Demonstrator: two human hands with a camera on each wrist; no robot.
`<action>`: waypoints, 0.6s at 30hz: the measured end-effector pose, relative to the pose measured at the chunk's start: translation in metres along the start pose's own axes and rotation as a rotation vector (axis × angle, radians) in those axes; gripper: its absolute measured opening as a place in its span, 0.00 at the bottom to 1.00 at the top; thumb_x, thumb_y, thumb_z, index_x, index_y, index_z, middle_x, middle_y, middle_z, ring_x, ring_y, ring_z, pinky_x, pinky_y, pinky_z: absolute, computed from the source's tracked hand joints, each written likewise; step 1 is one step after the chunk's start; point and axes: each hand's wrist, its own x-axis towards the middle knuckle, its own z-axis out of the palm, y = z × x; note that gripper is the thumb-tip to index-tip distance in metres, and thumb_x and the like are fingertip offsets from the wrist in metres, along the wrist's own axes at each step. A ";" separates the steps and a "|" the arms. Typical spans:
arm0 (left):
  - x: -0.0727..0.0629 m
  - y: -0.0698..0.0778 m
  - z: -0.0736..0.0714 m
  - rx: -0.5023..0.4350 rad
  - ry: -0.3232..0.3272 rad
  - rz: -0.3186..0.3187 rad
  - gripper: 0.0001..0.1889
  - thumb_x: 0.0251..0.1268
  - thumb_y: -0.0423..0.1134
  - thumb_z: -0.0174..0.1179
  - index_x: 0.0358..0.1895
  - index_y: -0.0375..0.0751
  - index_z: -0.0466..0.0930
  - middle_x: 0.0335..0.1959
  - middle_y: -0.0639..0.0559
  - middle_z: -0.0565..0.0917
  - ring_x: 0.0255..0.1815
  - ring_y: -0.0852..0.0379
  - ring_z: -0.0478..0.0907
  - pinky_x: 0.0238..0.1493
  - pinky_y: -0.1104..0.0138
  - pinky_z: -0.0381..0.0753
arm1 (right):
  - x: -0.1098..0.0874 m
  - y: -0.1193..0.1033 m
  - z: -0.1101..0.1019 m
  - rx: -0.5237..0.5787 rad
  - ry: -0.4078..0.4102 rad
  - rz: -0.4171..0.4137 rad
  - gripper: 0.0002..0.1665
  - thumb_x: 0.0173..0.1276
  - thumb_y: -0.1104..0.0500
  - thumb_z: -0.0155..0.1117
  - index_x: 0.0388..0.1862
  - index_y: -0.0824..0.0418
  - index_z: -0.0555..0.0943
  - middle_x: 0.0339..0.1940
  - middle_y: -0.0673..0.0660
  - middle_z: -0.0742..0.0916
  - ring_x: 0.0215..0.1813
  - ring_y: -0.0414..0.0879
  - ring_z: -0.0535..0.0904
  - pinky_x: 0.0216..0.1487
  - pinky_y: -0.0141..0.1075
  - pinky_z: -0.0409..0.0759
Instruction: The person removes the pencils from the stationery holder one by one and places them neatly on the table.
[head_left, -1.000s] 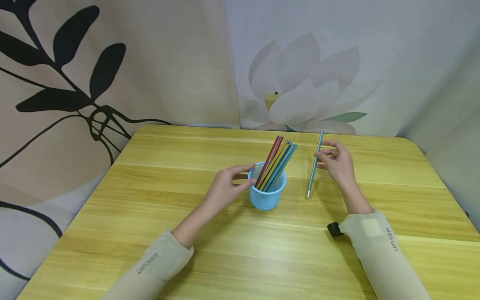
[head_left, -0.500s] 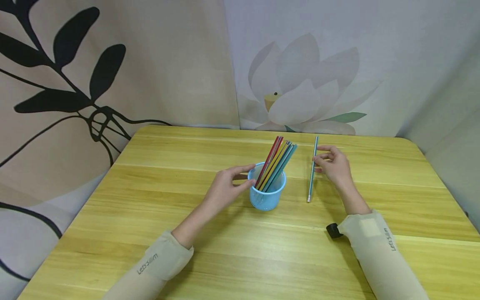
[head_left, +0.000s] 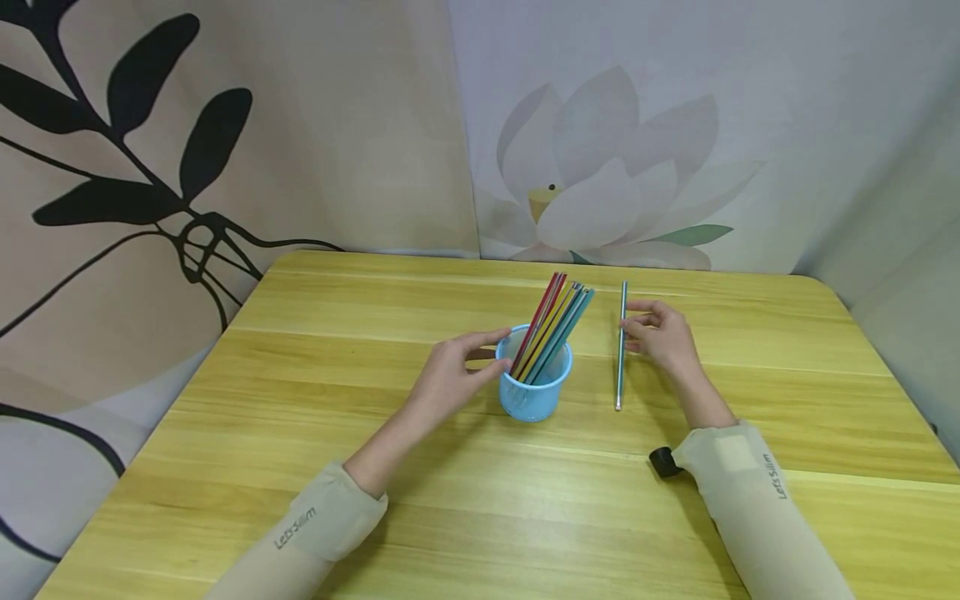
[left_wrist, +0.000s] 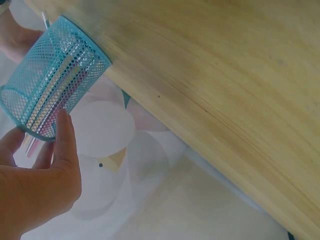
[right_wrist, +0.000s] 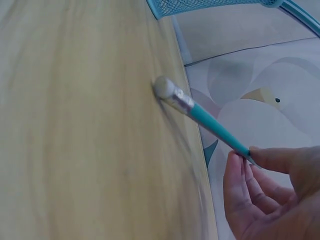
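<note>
A blue mesh pencil cup [head_left: 531,402] stands on the wooden table, holding several red, yellow and teal pencils [head_left: 553,329] that lean to the right. My left hand [head_left: 453,375] grips the cup's rim from the left, thumb in front and fingers behind; the left wrist view shows the fingertips at the rim [left_wrist: 30,131]. To the right of the cup, my right hand [head_left: 663,337] pinches a teal pencil [head_left: 620,367] between thumb and fingers near its middle. In the right wrist view the pencil's white eraser [right_wrist: 164,87] end points down close over the tabletop.
The wooden table [head_left: 525,517] runs back to a wall printed with a pale lotus flower [head_left: 615,167]. A black wrist camera [head_left: 664,462] sticks out from the right sleeve [head_left: 757,508].
My right hand has moved slightly left and toward me, and the teal pencil has swung from tilted to nearly straight up and down in the view. The left hand and cup have stayed put.
</note>
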 end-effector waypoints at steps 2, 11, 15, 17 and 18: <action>0.000 0.000 0.000 -0.003 0.001 0.002 0.23 0.67 0.40 0.66 0.64 0.44 0.79 0.63 0.44 0.81 0.56 0.41 0.84 0.52 0.59 0.88 | 0.000 0.000 0.000 -0.001 -0.011 0.008 0.26 0.75 0.63 0.58 0.68 0.72 0.69 0.39 0.51 0.82 0.30 0.32 0.82 0.38 0.26 0.87; 0.000 0.001 0.001 -0.009 0.007 0.013 0.22 0.67 0.39 0.66 0.64 0.43 0.79 0.63 0.44 0.82 0.56 0.41 0.84 0.51 0.59 0.88 | 0.003 0.006 0.001 0.001 -0.063 0.054 0.27 0.75 0.62 0.59 0.68 0.72 0.69 0.34 0.45 0.82 0.30 0.34 0.80 0.36 0.28 0.86; 0.000 0.000 0.000 -0.008 0.005 0.005 0.22 0.67 0.40 0.65 0.64 0.44 0.79 0.63 0.44 0.82 0.56 0.42 0.85 0.52 0.59 0.88 | 0.003 0.006 0.002 -0.004 -0.088 0.076 0.28 0.75 0.62 0.59 0.69 0.71 0.68 0.35 0.47 0.82 0.31 0.34 0.80 0.37 0.27 0.87; 0.000 0.000 0.000 -0.006 0.002 0.006 0.22 0.67 0.40 0.65 0.64 0.43 0.79 0.63 0.44 0.82 0.56 0.42 0.84 0.52 0.59 0.88 | 0.003 0.006 0.003 -0.004 -0.093 0.087 0.28 0.75 0.62 0.59 0.69 0.72 0.68 0.35 0.48 0.82 0.31 0.34 0.80 0.38 0.27 0.87; 0.000 0.000 0.000 -0.005 0.000 0.007 0.22 0.67 0.40 0.65 0.64 0.43 0.79 0.63 0.44 0.82 0.56 0.41 0.84 0.52 0.59 0.88 | 0.003 0.005 0.003 -0.006 -0.094 0.091 0.28 0.75 0.62 0.59 0.69 0.72 0.68 0.35 0.48 0.82 0.31 0.35 0.80 0.38 0.27 0.87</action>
